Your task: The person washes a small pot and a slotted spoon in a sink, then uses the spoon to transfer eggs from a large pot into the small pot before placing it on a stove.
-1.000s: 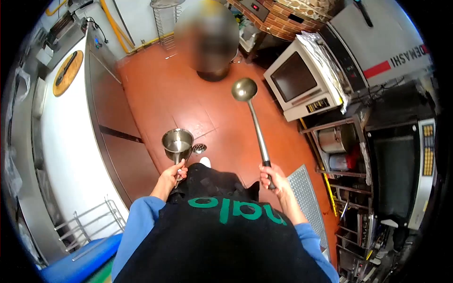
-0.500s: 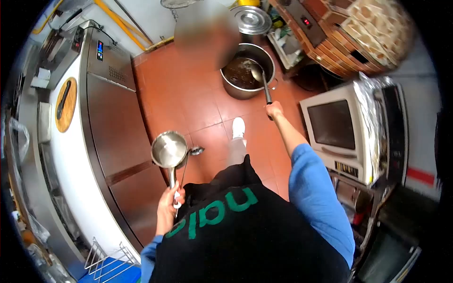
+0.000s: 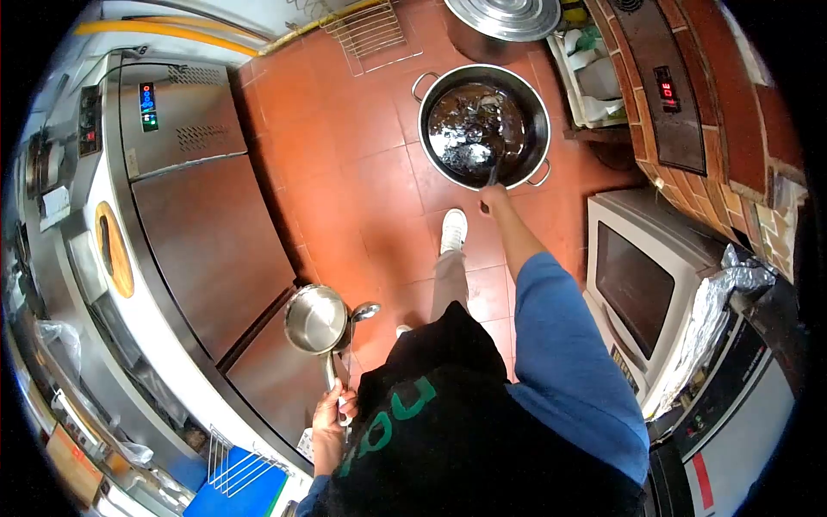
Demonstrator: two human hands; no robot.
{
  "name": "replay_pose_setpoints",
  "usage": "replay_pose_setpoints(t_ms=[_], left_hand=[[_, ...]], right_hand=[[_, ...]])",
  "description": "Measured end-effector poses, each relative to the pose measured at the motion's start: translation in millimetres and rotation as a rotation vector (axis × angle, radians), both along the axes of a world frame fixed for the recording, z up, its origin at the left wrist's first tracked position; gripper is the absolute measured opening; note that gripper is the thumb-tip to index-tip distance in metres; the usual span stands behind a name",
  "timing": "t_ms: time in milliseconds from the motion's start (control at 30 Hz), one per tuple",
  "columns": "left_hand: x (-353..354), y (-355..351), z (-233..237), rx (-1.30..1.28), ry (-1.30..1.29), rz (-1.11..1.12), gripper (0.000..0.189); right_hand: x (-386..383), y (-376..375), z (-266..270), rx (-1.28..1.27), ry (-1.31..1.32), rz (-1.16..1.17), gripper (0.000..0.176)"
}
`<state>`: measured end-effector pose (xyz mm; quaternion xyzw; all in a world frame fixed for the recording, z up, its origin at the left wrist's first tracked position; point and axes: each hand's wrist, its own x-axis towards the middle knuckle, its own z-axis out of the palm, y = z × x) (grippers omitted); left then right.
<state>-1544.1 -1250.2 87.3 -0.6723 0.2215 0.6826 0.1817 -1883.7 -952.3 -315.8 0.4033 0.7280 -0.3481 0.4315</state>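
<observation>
My left hand [image 3: 332, 414] is closed round the handles of a small steel saucepan [image 3: 316, 320] and a ladle [image 3: 366, 311], whose bowl sticks out beside the pan. The saucepan looks empty. My right hand [image 3: 494, 198] grips the dark handle of a spoon [image 3: 496, 171] at the near rim of a large two-handled pot [image 3: 537, 121]. Dark, shiny liquid [image 3: 469, 129] fills part of the pot, and the spoon's head is hidden in it. The pot stands on the red tiled floor.
A lidded pot [image 3: 504, 15] stands behind the large pot, near a wire rack [image 3: 370, 34]. Steel fridge doors [image 3: 211, 258] are at the left. At the right are a microwave [image 3: 636, 280] and a brick oven front [image 3: 680, 103]. My shoe [image 3: 454, 231] is just below the pot.
The view has moved closer to the large pot and turned. The spoon's head, visible before, has sunk into the liquid. The blurred shape beside the pot is gone. Both hands keep their holds.
</observation>
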Motion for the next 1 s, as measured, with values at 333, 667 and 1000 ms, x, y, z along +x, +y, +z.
replay_pose_setpoints(t_ms=[333, 667, 1000], left_hand=[[-68, 3, -35, 0.059, 0.088, -0.194, 0.026], [-113, -28, -51, 0.038, 0.083, -0.43, 0.031], [-136, -73, -51, -0.026, 0.093, -0.701, 0.028]], right_hand=[[34, 56, 70, -0.723, -0.126, -0.544, 0.011], [15, 28, 90, -0.13, 0.1, 0.076, 0.031], [107, 11, 72, -0.943, 0.095, -1.065, 0.014]])
